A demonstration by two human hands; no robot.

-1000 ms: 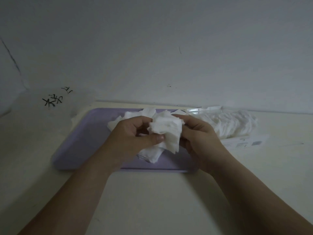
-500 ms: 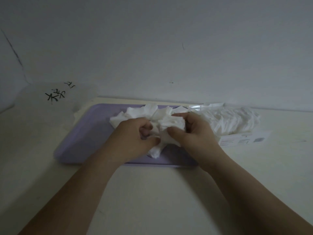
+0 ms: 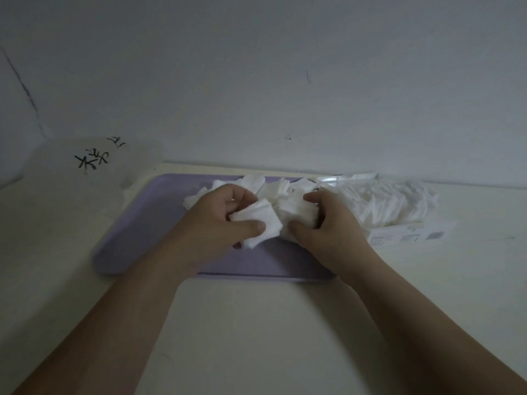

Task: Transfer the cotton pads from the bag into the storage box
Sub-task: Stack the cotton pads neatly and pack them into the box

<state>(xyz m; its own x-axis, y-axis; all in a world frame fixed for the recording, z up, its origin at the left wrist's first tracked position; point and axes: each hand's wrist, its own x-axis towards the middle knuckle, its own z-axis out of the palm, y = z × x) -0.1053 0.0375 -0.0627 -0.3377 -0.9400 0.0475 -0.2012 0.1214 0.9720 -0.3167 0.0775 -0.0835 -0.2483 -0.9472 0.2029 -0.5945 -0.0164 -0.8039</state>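
A shallow purple storage box point(image 3: 137, 223) lies on the table by the wall. White square cotton pads point(image 3: 273, 186) are heaped in its far middle part. My left hand point(image 3: 216, 223) pinches a small stack of cotton pads point(image 3: 259, 220) between thumb and fingers above the box. My right hand point(image 3: 330, 226) grips another bunch of pads point(image 3: 299, 212) right beside it. The clear plastic bag point(image 3: 393, 201), still stuffed with white pads, lies on the table against the right end of the box.
A white wall rises directly behind the box. A translucent lid or sheet with black handwritten characters point(image 3: 91, 161) leans at the left. The cream table point(image 3: 256, 337) stretches toward me under my forearms.
The single wad held between both hands a second ago has been lowered toward the box and split. Each hand now holds its own bunch.
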